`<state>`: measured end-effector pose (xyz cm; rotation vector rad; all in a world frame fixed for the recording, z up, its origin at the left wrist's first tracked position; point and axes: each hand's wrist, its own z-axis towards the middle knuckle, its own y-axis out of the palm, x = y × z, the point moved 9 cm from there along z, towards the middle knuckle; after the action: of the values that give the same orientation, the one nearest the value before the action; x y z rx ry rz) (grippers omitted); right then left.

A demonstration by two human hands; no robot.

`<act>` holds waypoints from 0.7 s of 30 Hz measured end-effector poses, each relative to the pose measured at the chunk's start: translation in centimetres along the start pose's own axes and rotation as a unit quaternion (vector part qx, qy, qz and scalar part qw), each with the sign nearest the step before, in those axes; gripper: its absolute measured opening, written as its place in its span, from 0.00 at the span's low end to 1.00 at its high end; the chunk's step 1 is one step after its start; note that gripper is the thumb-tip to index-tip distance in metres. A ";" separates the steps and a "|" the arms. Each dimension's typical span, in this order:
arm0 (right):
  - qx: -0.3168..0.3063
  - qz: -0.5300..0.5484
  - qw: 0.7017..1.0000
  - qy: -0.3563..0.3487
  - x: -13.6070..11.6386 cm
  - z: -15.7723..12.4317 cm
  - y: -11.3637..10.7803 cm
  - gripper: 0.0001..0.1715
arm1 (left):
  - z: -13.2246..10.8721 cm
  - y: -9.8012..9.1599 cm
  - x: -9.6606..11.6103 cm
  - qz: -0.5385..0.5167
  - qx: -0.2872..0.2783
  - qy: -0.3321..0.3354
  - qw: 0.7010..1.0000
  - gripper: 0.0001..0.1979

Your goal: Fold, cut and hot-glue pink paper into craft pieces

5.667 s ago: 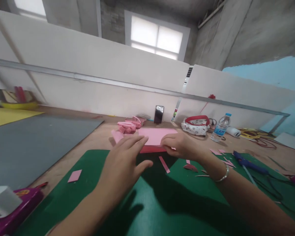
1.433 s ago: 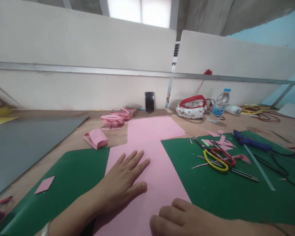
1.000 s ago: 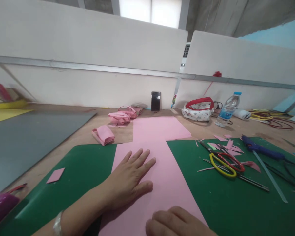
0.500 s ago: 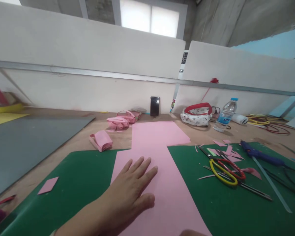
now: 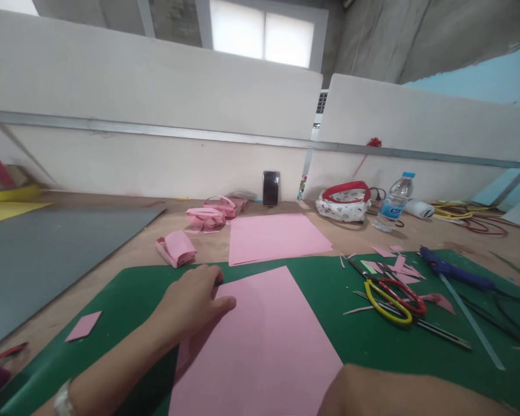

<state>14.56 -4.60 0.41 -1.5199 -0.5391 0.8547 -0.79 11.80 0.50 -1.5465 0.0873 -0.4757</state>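
A sheet of pink paper (image 5: pixel 264 341) lies at a slant on the green mat (image 5: pixel 112 306) in front of me. At its upper left edge is my left hand (image 5: pixel 195 303), with bent fingers by the corner and the thumb over the paper; it appears to grip this edge. My right hand (image 5: pixel 344 390) reaches in low at the sheet's right edge, and its fingers are hidden below the frame. Beyond the mat's far edge lies a stack of pink paper (image 5: pixel 277 237). Folded pink paper pieces (image 5: pixel 177 248) stand to its left.
On the mat's right side lie yellow- and red-handled scissors (image 5: pixel 390 300), pink paper scraps (image 5: pixel 401 266) and a blue glue gun (image 5: pixel 455 271). Farther back stand a phone (image 5: pixel 271 188), a white and red pouch (image 5: pixel 344 202) and a water bottle (image 5: pixel 394 202). A grey board (image 5: pixel 60 248) lies left.
The pink sheet has come toward me, apart from the stack behind. My left hand has moved from lying flat on the paper to its left edge. My right hand has come farther into view.
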 end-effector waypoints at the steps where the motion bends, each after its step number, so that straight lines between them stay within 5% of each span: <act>1: -0.007 -0.007 1.000 -0.004 0.0 0.1 -0.5 0.18 | 0.0 0.1 -0.1 -0.010 -0.010 -0.004 1.000 0.12; 5: 0.015 -0.064 0.998 0.000 -0.4 0.4 -3.5 0.11 | 0.0 0.4 -0.2 -0.045 -0.029 -0.005 0.999 0.12; 11: 0.188 -0.123 0.973 0.057 0.6 -0.1 -7.6 0.11 | -1.8 -0.7 3.6 -0.125 -0.025 0.050 0.991 0.05; 14: 0.235 -0.125 0.964 0.016 0.6 -0.2 -8.2 0.10 | -3.7 -1.4 7.3 -0.237 -0.078 0.136 0.959 0.12; 16: 0.254 -0.106 0.961 0.008 0.8 -0.1 -8.3 0.10 | -4.7 -1.4 8.7 -0.315 -0.132 0.153 0.927 0.08; 21: 0.261 -0.062 0.961 0.062 2.5 0.2 -8.0 0.13 | -4.7 -1.4 8.0 -0.420 -0.179 0.101 0.884 0.09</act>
<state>17.11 -1.48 7.73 -1.0351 -0.2811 0.7257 4.46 4.66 3.61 -1.8514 -0.3767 -1.3713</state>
